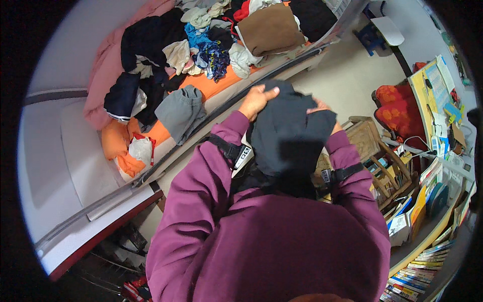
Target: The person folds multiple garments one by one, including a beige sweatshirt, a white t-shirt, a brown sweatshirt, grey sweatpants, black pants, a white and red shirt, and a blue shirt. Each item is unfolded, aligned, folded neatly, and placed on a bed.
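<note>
A dark grey cloth garment [290, 132] hangs between my two hands in front of my body. My left hand [258, 100] grips its upper left edge, with the thumb on top of the fabric. At the garment's right side, my right hand [324, 111] holds the cloth, partly hidden behind a fold. Beyond the bed's edge lie a grey folded garment [183, 111], a navy garment with white stripes [122, 96], a patterned blue cloth [213, 58] and a brown folded cloth [269, 30], among a heap of other clothes.
A bed rail [226, 104] runs diagonally between me and the clothes. To the right stand a wooden chair [392, 162], a red patterned seat [398, 109] and a cluttered desk [422, 102]. Shelved books [415, 271] fill the lower right. A small stool [371, 39] is at the upper right.
</note>
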